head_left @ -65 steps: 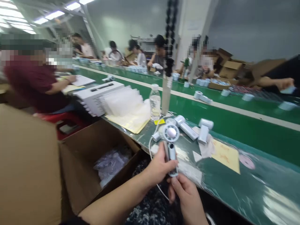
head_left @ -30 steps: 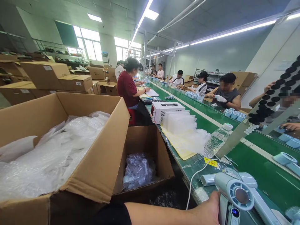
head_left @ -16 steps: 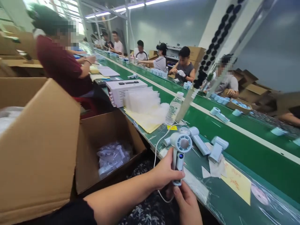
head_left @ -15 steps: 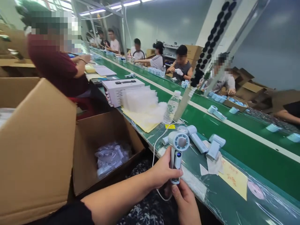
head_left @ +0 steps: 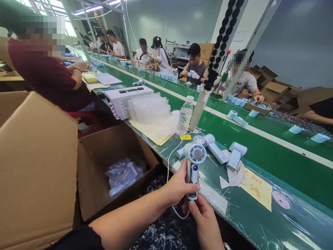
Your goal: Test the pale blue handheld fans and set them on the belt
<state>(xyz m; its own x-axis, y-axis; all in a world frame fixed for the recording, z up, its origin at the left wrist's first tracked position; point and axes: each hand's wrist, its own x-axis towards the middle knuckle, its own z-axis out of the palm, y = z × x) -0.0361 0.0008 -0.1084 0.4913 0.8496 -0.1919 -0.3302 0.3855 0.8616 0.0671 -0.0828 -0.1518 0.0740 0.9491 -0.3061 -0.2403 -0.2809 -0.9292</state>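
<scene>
A light-blue handheld fan (head_left: 197, 153) stands upright just off the near edge of the bench, its small blue display lit. My left hand (head_left: 179, 186) is closed around its handle, thumb across the front. Below it, my right hand (head_left: 204, 213) pinches at the bottom end of the handle, where a white cable (head_left: 179, 216) loops up into the fingers. The cable's plug is hidden by them. Behind the held fan, several more light-blue fans lie on the bench, among them one fan (head_left: 218, 152) on its side and another fan (head_left: 236, 157) on white tissue.
An open cardboard box (head_left: 117, 139) with plastic-wrapped items stands at my left. Along the bench are a water bottle (head_left: 185, 116), plastic sleeves (head_left: 148, 111), a white case (head_left: 130, 97) and a yellow note (head_left: 257, 189). A green conveyor (head_left: 260, 152) runs behind; co-workers sit beyond it.
My view has shifted slightly, so the scene sits a little differently in the frame. Both hands keep the same hold on the fan and at its base.
</scene>
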